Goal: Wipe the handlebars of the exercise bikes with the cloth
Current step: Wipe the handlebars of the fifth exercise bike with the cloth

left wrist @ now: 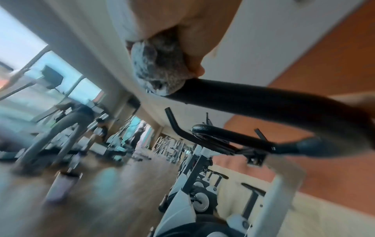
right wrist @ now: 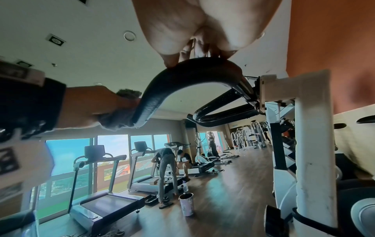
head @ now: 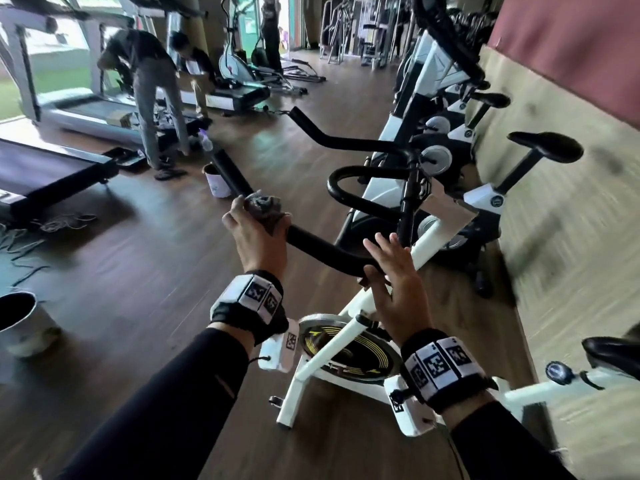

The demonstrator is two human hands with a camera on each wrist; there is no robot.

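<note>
Taking the white exercise bike as the landmark: far to its left stands a grey bucket on the wooden floor, and beyond that a treadmill. Further back, left of the bike's bars, two people bend over another treadmill, with a pale cup on the floor near them.

The left hand wraps around the left arm of the black handlebar, fingers curled over a bunched grey cloth that is pressed against the bar. The left wrist view shows the cloth squeezed between palm and bar.

The right hand sits at the bend of the same handlebar, fingers spread and nearly straight, thumb hooked under the tube; it grips nothing firmly.

Both wrists wear black bands with square black-and-white coded tags; no words can be read. Right of the bike, more white bikes line the wall, their round badges too blurred to read.
</note>
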